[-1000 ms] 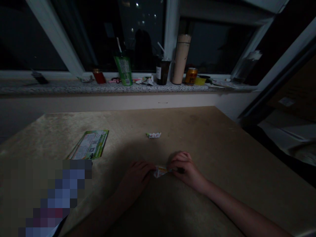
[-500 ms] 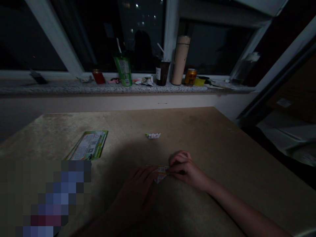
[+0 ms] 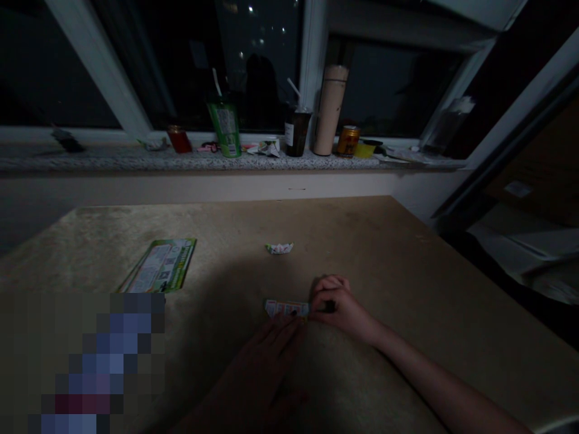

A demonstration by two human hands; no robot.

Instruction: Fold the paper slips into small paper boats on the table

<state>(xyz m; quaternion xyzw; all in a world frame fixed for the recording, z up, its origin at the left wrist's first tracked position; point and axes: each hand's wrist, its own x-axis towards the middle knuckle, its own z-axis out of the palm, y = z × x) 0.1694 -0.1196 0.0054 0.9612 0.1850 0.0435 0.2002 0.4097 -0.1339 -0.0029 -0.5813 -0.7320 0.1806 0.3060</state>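
Note:
A small folded piece of printed paper lies on the brown table in front of me. My left hand is in shadow, its fingers stretched out over the paper's near edge. At the paper's right end, my right hand has thumb and fingers pinched together on it. Farther back sits a little folded paper boat shape, white with green, touched by neither hand. Some flat green-and-white printed leaflets are stacked to the left.
Along the windowsill stand a red jar, a green cup, a dark cup with a straw, a tall beige flask and an orange can. A pixelated patch covers the lower left.
My left hand has slid right and nearer to me along the paper, and more of the paper's far strip shows. The right hand has stayed at the same end.

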